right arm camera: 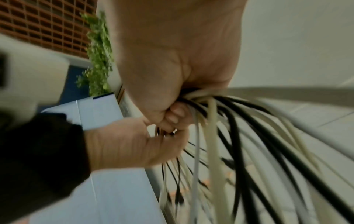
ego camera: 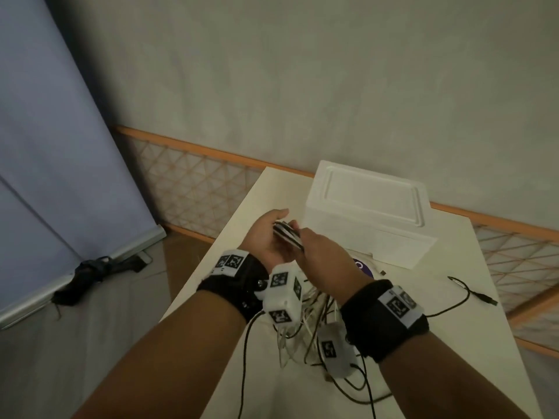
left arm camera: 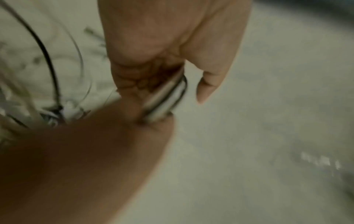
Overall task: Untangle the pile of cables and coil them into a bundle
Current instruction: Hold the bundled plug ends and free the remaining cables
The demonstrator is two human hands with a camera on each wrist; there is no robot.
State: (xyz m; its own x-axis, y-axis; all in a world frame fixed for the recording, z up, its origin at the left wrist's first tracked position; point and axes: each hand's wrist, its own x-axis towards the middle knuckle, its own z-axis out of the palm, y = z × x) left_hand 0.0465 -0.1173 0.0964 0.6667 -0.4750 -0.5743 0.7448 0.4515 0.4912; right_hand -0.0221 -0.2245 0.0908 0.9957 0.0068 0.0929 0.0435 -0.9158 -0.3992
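Observation:
A bundle of black and white cables [ego camera: 287, 234] is held above the white table [ego camera: 423, 352] between both hands. My left hand [ego camera: 272, 229] cups it from the left, fingers curled round the looped strands [left arm camera: 166, 100]. My right hand [ego camera: 314, 246] grips the same bundle from the right; in the right wrist view its fist [right arm camera: 172, 68] closes round the cables [right arm camera: 212, 124], with the left hand [right arm camera: 134, 141] just below. From the hands, loose strands hang to a tangled pile [ego camera: 305, 316] on the table, partly hidden by my wrists.
A white foam box [ego camera: 369, 207] stands behind the hands, with a purple disc [ego camera: 361, 266] at its front. One black cable [ego camera: 462, 293] lies apart on the right of the table. On the floor at left lies a dark object [ego camera: 90, 276] by a blue screen.

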